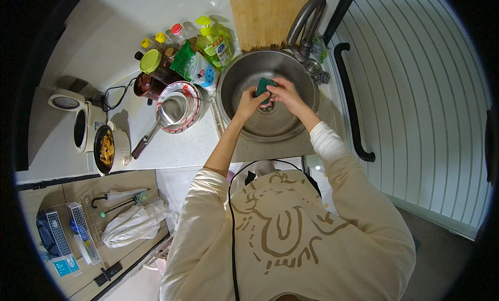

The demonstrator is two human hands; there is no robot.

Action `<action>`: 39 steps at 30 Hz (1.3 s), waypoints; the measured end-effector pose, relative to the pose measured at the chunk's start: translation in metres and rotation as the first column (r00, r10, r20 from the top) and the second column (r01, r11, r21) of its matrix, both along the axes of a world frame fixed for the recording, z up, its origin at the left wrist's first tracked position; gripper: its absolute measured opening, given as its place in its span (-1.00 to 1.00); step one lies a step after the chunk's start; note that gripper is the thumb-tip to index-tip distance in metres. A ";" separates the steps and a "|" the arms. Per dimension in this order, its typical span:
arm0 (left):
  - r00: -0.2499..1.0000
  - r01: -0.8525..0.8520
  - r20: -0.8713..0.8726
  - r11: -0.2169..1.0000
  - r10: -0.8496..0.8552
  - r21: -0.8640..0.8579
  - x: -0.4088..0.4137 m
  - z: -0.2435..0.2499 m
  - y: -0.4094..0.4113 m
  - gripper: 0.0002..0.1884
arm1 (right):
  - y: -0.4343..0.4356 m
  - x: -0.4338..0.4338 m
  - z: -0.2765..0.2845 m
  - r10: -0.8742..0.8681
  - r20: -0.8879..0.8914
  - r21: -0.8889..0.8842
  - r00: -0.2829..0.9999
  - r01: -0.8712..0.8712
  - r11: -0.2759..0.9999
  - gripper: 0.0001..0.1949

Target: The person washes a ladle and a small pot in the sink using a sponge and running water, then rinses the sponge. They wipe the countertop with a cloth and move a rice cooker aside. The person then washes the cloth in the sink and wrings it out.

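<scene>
Both hands are over a round stainless-steel sink (pixel 249 121), holding a green scouring pad (pixel 264 85) between them. My left hand (pixel 250 102) grips the pad's left side with thumb and fingers. From the right, my right hand (pixel 287 93) pinches the same pad, its fingers partly behind it. A little pink shows under the pad; whether it is fingertips or another layer I cannot tell. Below the hands lies the sink drain (pixel 269 108), partly covered by them. Above the basin's right rim curves a metal faucet (pixel 308 24).
Left of the sink, a ladle (pixel 171 111) rests on stacked bowls and plates (pixel 195 119). Behind stand a green pump bottle (pixel 214 47), a green-and-white bag (pixel 195 67) and several jars. A pot with food (pixel 122 147) is farther left. A black-handled door (pixel 409 106) borders the right.
</scene>
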State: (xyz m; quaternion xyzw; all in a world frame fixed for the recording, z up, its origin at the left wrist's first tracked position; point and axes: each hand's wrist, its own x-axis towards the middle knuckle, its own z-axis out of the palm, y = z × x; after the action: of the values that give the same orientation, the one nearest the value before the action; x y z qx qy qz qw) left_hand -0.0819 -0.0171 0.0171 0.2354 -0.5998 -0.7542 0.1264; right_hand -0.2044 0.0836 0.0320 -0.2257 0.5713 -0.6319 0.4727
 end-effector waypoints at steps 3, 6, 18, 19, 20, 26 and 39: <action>0.998 -0.028 0.049 1.000 0.029 -0.013 -0.001 0.008 0.005 -0.70 | -0.002 0.000 -0.009 -0.080 -0.106 -0.046 0.991 0.075 0.996 -0.80; 0.998 -0.015 0.058 0.998 0.011 0.055 -0.002 0.018 0.008 -0.68 | -0.005 0.003 -0.012 -0.177 -0.193 -0.061 0.965 0.168 0.984 -0.84; 0.968 0.049 0.204 0.691 0.145 -0.721 -0.005 0.005 -0.005 -0.73 | 0.000 0.001 0.014 -0.037 0.245 0.014 0.969 0.035 0.999 -0.79; 0.965 0.089 0.246 0.762 0.094 -0.641 -0.005 0.013 -0.004 -0.72 | 0.002 -0.003 0.007 -0.033 0.221 0.017 0.975 0.029 0.999 -0.78; 0.959 0.129 0.281 0.823 0.039 -0.553 -0.006 0.020 -0.002 -0.72 | 0.003 -0.005 0.002 -0.027 0.198 0.020 0.980 0.024 1.000 -0.78; 0.995 -0.095 0.056 0.963 0.083 0.254 -0.008 0.015 0.008 -0.70 | -0.003 0.000 -0.018 -0.216 -0.195 0.025 0.957 0.225 0.974 -0.79; 0.917 -0.149 0.130 0.628 0.376 -0.764 -0.011 -0.010 -0.003 -0.64 | -0.004 0.024 -0.023 -0.009 -0.837 0.032 0.548 0.064 0.997 -0.56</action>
State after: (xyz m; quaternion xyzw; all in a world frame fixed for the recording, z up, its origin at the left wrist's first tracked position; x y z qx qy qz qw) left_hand -0.0928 -0.0202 0.0068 0.3525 -0.8234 -0.3774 0.2354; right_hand -0.1803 0.0792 0.0095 -0.4731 0.7499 -0.4415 0.1378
